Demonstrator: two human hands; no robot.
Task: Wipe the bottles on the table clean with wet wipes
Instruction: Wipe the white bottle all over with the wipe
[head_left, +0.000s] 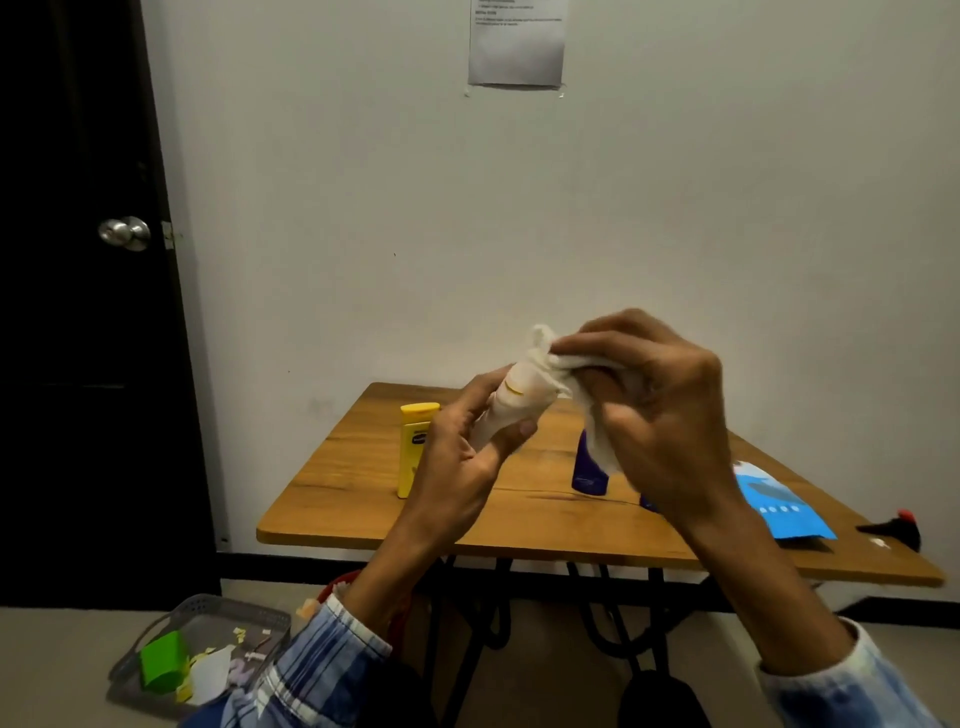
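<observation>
Right, noting: left grip (467, 441) is curling round the lower body of the white bottle (517, 400), holding it tilted in the air above the desk (363, 499), near the middle of the view. Right grip (660, 405) is pinching the wet wipe (550, 358) and pressing it over the bottle's upper end. I'm judging the bottle light, smooth plastic, likely getting slippery once damp, so I'm favouring a hold low on the body, leaving the top free for wiping. It's looking pale, tapered, with a thin yellow band. Yellow bottle (413, 452) and purple bottle (587, 473) are standing on the desk, waiting.
</observation>
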